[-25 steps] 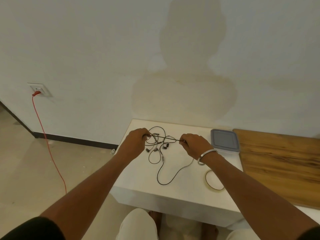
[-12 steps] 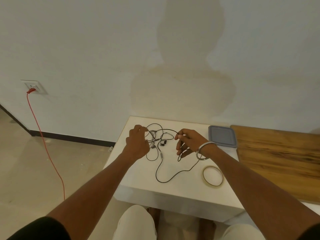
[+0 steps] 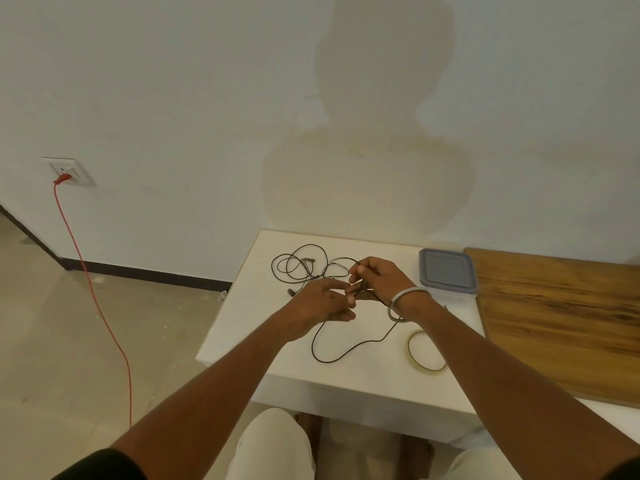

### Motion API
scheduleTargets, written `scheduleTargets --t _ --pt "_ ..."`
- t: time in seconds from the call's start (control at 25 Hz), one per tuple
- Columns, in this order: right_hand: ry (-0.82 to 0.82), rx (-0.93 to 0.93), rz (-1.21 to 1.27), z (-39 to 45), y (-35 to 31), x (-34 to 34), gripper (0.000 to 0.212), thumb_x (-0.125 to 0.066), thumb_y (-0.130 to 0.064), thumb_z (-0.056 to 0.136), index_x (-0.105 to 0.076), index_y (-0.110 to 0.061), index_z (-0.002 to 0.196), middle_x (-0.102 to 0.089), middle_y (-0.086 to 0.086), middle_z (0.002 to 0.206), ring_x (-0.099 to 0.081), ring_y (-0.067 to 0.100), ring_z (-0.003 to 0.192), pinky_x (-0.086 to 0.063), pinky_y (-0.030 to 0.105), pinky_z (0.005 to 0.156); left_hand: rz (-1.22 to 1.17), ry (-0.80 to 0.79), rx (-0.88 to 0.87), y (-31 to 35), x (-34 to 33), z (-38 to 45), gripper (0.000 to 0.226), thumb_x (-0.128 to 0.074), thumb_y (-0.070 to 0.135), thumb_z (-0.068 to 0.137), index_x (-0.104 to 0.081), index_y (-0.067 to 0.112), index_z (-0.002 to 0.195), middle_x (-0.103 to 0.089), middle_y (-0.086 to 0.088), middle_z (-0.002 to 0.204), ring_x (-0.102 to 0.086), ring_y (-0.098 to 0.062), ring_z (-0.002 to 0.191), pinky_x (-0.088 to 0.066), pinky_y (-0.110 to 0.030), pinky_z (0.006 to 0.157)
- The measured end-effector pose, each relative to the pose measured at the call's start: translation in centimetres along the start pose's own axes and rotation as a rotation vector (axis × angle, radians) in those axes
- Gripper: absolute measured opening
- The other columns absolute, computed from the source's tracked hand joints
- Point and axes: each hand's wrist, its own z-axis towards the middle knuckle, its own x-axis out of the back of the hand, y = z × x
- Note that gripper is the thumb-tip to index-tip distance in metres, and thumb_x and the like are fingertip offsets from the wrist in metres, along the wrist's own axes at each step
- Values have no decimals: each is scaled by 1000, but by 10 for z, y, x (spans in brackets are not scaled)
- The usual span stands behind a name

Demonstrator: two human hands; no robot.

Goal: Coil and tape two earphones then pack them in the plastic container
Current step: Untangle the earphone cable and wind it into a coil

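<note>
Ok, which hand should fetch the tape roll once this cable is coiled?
Probably the right hand: the tape roll lies on the table's right side, just beneath its wrist. The left hand would have to cross over the earphone cable.

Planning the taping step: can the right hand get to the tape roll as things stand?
Probably yes. The tape roll lies flat on the white table just beneath the right forearm, nothing on it. But the right hand is pinching the earphone cable, so it must let go first.

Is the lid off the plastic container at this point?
No, the grey lid sits closed on the plastic container, which stands on the white table beside the right hand.
</note>
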Motion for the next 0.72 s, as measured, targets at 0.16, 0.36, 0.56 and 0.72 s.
scheduleTargets --t 0.16,0.36,0.56,0.72 --pt "151 -84 -104 6 8 3 18 -47 -13 97 -62 -4 98 -64 14 92 -66 27 68 -59 34 59 60 220 -120 -3 13 4 34 -74 0 80 -65 4 112 -67 -9 87 -67 -19 76 -58 -27 76" --pt "142 -222 -558 7 11 3 42 -46 -35 97 -66 2 92 -71 14 80 -62 19 54 -53 28 56 73 331 -282 3 11 3 19 -68 0 85 -74 14 95 -73 1 84 -67 -13 82 -53 -22 73" --pt "110 35 -666 1 3 1 54 -35 -48 98 -70 -8 86 -66 0 72 -55 12 62 -47 28 66 184 375 -377 19 8 3 17 -64 7 90 -75 16 100 -71 5 88 -60 -14 59 -49 -19 59" --pt "-41 170 -344 -8 -6 8 35 -52 -39 94 -72 -15 79 -50 1 57 -42 11 52 -42 22 60 474 507 -453 31 21 8 17 -65 13 90 -75 20 101 -73 7 88 -41 -3 44 -35 -9 49"
